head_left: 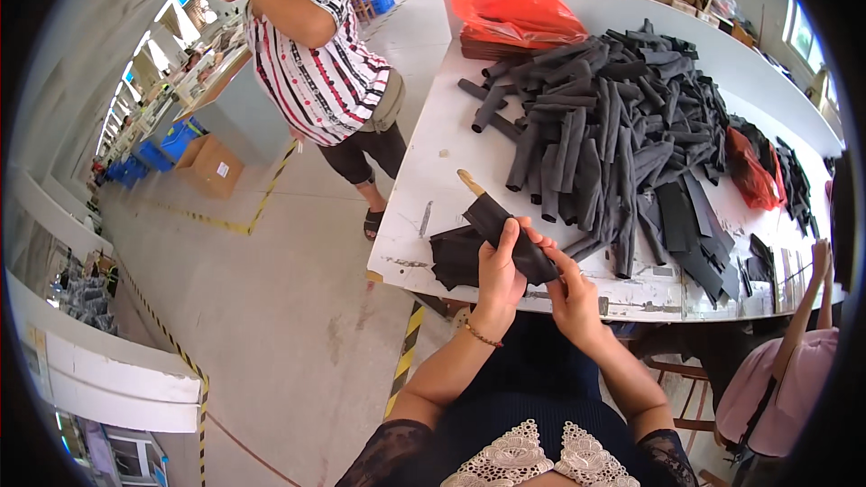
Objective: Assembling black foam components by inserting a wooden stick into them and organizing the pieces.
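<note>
In front of me, both hands are closed on a black sleeve-like tube (492,219) of fabric or leather. A light wooden stick (470,183) pokes out of its far end. My left hand (501,278) wraps the middle, thumb on top. At the near end, my right hand (575,296) pinches the tube's edge between thumb and fingers. Beside my left hand, some flat black pieces (454,257) lie at the table's front edge. Beyond my hands, a large heap of similar black tubes (577,140) covers much of the white table (424,158).
Flat black strips (690,234) lie right of the heap. A red plastic bag (514,7) sits at the back, another red bag (750,171) at the right. A person in a striped shirt (316,54) stands to the left; a person in pink (780,388) sits at the right.
</note>
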